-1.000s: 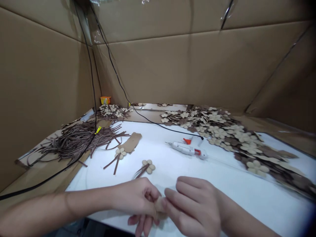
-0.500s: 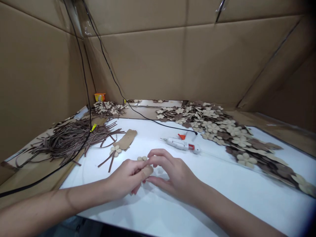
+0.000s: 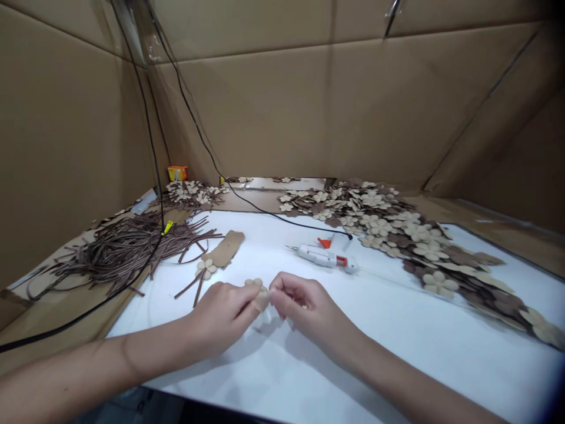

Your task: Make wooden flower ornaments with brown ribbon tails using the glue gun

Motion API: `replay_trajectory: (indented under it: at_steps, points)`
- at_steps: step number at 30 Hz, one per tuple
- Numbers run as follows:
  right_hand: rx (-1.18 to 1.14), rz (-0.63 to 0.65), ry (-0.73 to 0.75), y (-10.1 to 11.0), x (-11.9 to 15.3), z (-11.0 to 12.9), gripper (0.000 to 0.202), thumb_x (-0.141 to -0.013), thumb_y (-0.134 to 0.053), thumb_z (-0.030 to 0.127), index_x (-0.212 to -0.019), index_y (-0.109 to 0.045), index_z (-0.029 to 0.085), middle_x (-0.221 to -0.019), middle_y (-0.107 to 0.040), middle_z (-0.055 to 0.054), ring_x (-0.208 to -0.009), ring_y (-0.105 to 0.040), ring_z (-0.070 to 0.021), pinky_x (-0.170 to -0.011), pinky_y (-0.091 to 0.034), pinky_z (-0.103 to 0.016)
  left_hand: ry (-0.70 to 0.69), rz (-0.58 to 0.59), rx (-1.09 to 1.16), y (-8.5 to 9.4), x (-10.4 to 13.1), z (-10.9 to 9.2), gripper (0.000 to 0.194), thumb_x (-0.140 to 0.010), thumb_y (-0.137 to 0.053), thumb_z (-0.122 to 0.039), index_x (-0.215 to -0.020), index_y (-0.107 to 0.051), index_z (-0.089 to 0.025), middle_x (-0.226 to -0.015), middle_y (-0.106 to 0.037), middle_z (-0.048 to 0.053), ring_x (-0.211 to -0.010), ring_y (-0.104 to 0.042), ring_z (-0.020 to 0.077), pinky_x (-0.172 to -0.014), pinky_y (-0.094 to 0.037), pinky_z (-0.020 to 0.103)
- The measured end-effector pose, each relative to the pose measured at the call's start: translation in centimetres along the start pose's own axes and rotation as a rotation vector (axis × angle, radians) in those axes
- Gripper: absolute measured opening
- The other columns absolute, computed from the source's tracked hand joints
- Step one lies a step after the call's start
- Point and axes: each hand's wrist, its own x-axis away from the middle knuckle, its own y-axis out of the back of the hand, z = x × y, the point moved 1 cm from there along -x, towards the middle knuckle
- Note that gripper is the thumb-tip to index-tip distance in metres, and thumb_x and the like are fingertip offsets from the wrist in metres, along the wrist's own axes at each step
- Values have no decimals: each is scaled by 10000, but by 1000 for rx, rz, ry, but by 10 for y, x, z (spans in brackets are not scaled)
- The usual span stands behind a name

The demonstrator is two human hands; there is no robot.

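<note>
Near the front middle of the white table, my left hand (image 3: 227, 312) pinches a beige flower piece (image 3: 253, 284), whose petals show beyond the fingers. Facing it, my right hand (image 3: 304, 303) has its fingertips pressed together beside the left fingertips; what they hold, if anything, is too small to tell. A white glue gun (image 3: 318, 255) with a red part lies beyond the hands. To the left, a beige flower with brown strips (image 3: 206, 269) rests against a tan scrap (image 3: 226, 248).
A heap of brown strips (image 3: 128, 247) lies at the left. Beige and brown flower pieces (image 3: 379, 221) are piled along the right. A black cable (image 3: 207, 147) hangs across the back, before cardboard walls (image 3: 265, 112). An orange box (image 3: 177, 173) stands at the back left.
My right hand has drawn slightly to the right, and its fingers, spread over the left hand before, are now pinched together. More of the flower piece shows.
</note>
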Motion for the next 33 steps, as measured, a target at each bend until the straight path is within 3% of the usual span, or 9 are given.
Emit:
replay_trajectory:
  at_steps: [5,9,14,18,22,25,30,33]
  points:
    - [-128,52,-262,-7,-3,-9,377,-733,-605,546,-712,-572,172,-628,-596,3,-527,-502,-99,-463,-383,-201,-24,4,-261,-3,1,1,317,-922,-310,-329,-792,-569,-200,-622,-606,10,-526,-522,155,-509,-251,236]
    - [-270,130,-277,-9,-6,-14,366,-707,-648,511,-660,-585,153,-607,-620,1,-456,-476,-73,-436,-371,-194,-28,-5,-355,-2,1,-3,247,-896,-353,-289,-808,-567,-204,-606,-615,19,-502,-520,164,-499,-230,243]
    - [-393,140,-293,-5,-7,-8,403,-660,-681,525,-616,-518,160,-572,-588,26,-409,-421,-48,-377,-282,-172,98,-8,-357,5,-3,-4,254,-881,-372,-321,-756,-559,-204,-535,-542,3,-465,-449,149,-499,-208,244]
    - [-514,180,-306,-6,-7,-4,448,-662,-651,578,-613,-494,162,-589,-554,40,-403,-390,-33,-416,-336,-182,151,-23,-67,7,-4,-4,373,-903,-325,-367,-681,-569,-193,-544,-502,-11,-516,-445,136,-519,-278,231]
    - [-436,170,-213,-8,-7,-7,422,-694,-639,554,-628,-481,169,-570,-546,42,-412,-408,-45,-388,-280,-178,253,100,437,-4,-1,-1,517,-886,-281,-542,-639,-543,-171,-470,-354,-53,-406,-381,98,-420,-292,208]
    - [-337,111,-135,-8,-5,-5,352,-742,-636,477,-651,-487,172,-623,-602,17,-483,-454,-62,-433,-322,-183,318,209,686,-12,-1,0,560,-831,-295,-650,-564,-438,-179,-408,-272,-83,-318,-302,72,-362,-276,199]
    - [-394,195,-60,-7,-4,-3,343,-773,-596,494,-717,-514,165,-570,-578,20,-505,-473,-76,-459,-351,-189,279,457,911,-14,-3,-4,661,-801,-180,-724,-576,-453,-166,-345,-332,-63,-283,-379,79,-329,-211,184]
    - [-421,191,-43,-6,-8,-6,380,-759,-589,533,-713,-521,162,-521,-491,55,-456,-413,-60,-425,-338,-179,280,462,916,-13,-4,-4,695,-801,-147,-726,-575,-472,-155,-318,-349,-48,-282,-411,83,-332,-183,183]
